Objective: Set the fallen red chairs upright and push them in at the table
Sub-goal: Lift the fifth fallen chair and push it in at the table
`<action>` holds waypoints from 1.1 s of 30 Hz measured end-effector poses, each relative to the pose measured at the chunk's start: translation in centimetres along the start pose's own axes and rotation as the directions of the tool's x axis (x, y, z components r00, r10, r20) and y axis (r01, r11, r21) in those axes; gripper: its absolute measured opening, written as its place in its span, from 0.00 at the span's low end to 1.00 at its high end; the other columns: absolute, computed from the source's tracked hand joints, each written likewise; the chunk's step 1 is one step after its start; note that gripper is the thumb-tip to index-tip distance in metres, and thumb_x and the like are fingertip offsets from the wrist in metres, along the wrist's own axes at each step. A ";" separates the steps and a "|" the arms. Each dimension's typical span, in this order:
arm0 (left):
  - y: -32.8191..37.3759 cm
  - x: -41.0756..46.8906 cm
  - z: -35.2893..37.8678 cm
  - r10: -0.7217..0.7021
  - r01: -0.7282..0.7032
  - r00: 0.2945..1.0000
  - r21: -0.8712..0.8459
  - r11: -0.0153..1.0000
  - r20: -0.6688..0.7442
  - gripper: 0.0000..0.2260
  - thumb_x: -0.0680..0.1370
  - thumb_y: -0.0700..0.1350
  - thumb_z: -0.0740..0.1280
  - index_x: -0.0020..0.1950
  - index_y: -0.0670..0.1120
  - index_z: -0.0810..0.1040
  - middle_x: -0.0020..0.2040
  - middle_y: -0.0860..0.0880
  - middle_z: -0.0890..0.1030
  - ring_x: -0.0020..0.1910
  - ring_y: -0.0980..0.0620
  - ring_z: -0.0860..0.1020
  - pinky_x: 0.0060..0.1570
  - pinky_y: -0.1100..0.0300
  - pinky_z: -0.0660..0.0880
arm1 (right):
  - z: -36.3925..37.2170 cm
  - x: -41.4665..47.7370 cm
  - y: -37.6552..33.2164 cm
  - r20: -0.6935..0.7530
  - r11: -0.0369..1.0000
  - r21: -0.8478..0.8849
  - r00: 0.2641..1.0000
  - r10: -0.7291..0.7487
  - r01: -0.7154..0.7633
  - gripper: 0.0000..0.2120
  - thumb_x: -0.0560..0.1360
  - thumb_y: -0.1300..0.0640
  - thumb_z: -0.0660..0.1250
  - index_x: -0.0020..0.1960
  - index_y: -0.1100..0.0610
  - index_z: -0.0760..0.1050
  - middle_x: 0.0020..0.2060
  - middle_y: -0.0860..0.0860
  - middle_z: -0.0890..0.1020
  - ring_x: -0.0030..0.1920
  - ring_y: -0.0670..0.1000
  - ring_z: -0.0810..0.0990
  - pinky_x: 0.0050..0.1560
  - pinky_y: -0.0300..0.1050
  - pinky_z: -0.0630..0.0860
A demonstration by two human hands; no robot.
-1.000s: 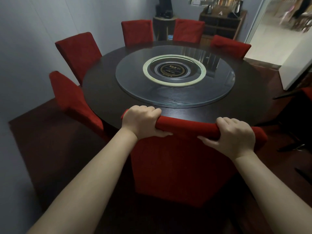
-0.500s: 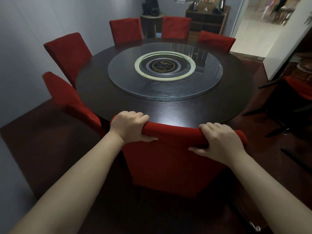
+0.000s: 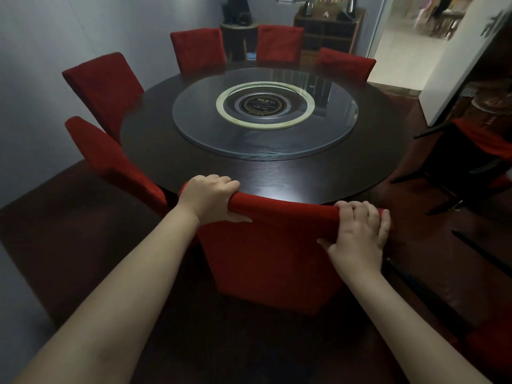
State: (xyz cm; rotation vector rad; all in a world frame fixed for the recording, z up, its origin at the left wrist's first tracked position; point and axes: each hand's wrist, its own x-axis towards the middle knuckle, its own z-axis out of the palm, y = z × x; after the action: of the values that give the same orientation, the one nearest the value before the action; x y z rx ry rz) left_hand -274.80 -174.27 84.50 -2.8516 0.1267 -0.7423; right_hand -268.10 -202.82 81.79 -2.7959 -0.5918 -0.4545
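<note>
The fingers of the left hand are curled over the top edge of the chair, with the thumb pressed on its back. The right hand grips the same edge at the right corner. The fingertips of both hands are hidden behind the red cloth. The chair stands upright, its top close to the rim of the counter, and its seat and legs are hidden. A glass disc lies on the counter. Five other chairs stand at the left and far sides. At the right a tipped chair seems to lie on the floor. It is dark, cut off by the frame and hard to make out.
</note>
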 end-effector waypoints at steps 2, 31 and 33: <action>0.3 -0.5 0.0 -0.012 0.012 1.000 -0.005 1.000 -0.001 0.30 0.60 0.71 0.73 0.34 0.44 0.73 0.30 0.47 0.76 0.28 0.44 0.77 0.26 0.58 0.67 | 0.4 -0.1 -0.1 -0.023 0.999 0.021 0.999 0.027 -0.027 0.35 0.61 0.52 0.81 0.65 0.57 0.72 0.61 0.58 0.73 0.70 0.60 0.63 0.75 0.59 0.42; 2.7 -5.3 -0.5 0.006 -0.005 0.998 0.012 1.000 -0.055 0.31 0.65 0.74 0.64 0.34 0.45 0.71 0.30 0.48 0.75 0.28 0.45 0.75 0.25 0.57 0.67 | -0.2 -4.0 0.8 0.013 0.993 -0.092 0.997 -0.073 0.073 0.32 0.59 0.47 0.81 0.56 0.61 0.75 0.52 0.60 0.78 0.57 0.64 0.74 0.67 0.62 0.61; 3.1 -6.5 -0.7 0.018 -0.018 0.999 0.003 1.000 -0.047 0.30 0.66 0.74 0.64 0.34 0.45 0.72 0.30 0.48 0.75 0.28 0.45 0.75 0.25 0.57 0.67 | -0.9 -4.2 0.0 0.128 0.981 -0.158 0.987 -0.093 0.113 0.31 0.58 0.47 0.81 0.54 0.59 0.74 0.49 0.57 0.78 0.52 0.62 0.76 0.61 0.58 0.66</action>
State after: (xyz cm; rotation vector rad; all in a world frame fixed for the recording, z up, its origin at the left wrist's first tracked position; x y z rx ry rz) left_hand -280.87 -176.58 81.39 -2.8282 0.1586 -0.8050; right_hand -272.01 -204.57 81.16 -2.9764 -0.7610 -0.3733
